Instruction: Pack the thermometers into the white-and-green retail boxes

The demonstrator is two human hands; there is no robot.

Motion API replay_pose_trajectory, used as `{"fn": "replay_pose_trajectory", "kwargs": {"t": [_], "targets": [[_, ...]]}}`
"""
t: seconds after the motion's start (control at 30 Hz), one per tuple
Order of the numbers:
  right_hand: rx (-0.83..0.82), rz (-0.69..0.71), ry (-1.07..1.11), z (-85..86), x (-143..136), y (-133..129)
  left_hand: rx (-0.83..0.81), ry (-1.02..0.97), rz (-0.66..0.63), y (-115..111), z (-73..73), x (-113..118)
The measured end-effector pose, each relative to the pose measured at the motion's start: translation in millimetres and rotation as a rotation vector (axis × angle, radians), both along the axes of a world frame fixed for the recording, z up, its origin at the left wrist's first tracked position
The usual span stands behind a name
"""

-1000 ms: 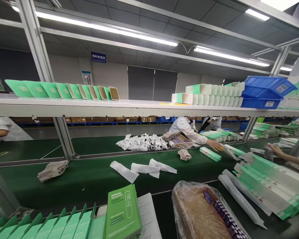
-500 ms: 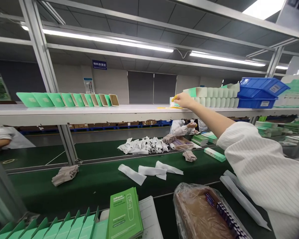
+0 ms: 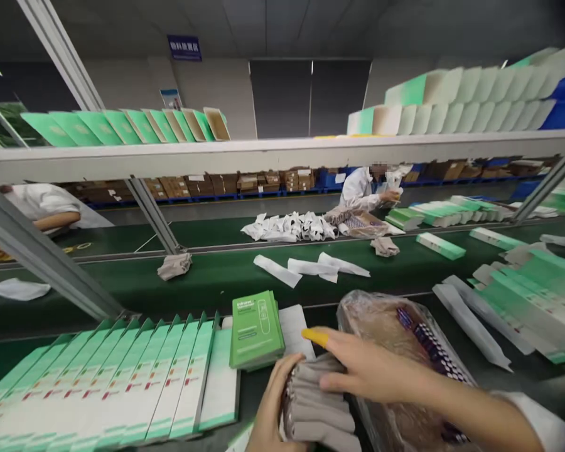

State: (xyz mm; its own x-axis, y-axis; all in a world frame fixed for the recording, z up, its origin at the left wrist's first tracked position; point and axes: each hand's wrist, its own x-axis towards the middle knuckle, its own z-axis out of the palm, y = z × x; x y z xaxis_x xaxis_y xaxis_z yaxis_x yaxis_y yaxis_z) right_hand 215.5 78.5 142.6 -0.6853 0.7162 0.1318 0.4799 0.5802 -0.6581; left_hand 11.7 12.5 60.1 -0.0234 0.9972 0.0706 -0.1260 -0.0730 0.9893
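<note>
A bundle of folded grey-brown cloth pouches (image 3: 317, 405) stands at the bottom centre. My left hand (image 3: 275, 408) is wrapped round its left side. Over the top and right of the bundle reaches my right hand (image 3: 362, 364), its index finger and thumb apart, with a yellow finger cot (image 3: 315, 337) on one fingertip. The thumb appears to touch the pouches. Just behind lies a stack of green thermometer booklets (image 3: 257, 329), beside white printed sheets (image 3: 295, 323). Under my right forearm is a plastic-lined brown tray (image 3: 371, 314) with purple batteries (image 3: 433, 351) along its right side.
Green and white boxes (image 3: 122, 383) stand in a row at left. Flattened cartons (image 3: 541, 295) lie at right. White strips (image 3: 277, 270) rest on the green conveyor (image 3: 226, 270). A shelf (image 3: 273, 154) with open boxes crosses above. A co-worker (image 3: 362, 188) sits opposite; another person's sleeve (image 3: 51, 204) shows left.
My right hand has come down from the shelf to the pouch bundle. My left hand has come into view, gripping that bundle. The view has tilted downward.
</note>
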Motion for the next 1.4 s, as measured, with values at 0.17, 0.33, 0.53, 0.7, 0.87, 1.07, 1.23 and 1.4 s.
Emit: {"fn": "replay_pose_trajectory", "kwargs": {"t": [0.17,0.33,0.53,0.7,0.87,1.07,1.23,1.4], "targets": [[-0.348,-0.268,0.211,-63.5,2.0,-12.3,0.075,0.170,0.009,13.5,-9.8,4.2],[-0.402,-0.489,0.415,-91.3,2.2,-21.8,-0.084,0.098,0.039,22.9,-29.1,22.0],[-0.479,-0.471,0.584,-105.8,5.1,-19.8,0.157,0.395,0.264,21.3,-35.6,34.7],[-0.562,-0.431,0.834,-107.5,5.8,-11.7,0.439,0.548,0.332,19.2,-46.4,35.2],[-0.599,-0.378,0.843,-107.6,9.7,-3.3,0.478,0.559,0.337,20.2,-48.7,34.8],[-0.558,-0.406,0.682,-99.6,21.2,-4.6,0.319,0.469,0.205,26.0,-38.7,31.5],[-0.447,-0.318,0.423,-84.4,33.8,-3.1,0.193,0.432,0.066,27.1,-38.0,27.6],[-0.434,-0.433,0.290,-87.1,31.1,1.6,0.280,0.539,-0.033,25.6,-44.0,22.9]]}}
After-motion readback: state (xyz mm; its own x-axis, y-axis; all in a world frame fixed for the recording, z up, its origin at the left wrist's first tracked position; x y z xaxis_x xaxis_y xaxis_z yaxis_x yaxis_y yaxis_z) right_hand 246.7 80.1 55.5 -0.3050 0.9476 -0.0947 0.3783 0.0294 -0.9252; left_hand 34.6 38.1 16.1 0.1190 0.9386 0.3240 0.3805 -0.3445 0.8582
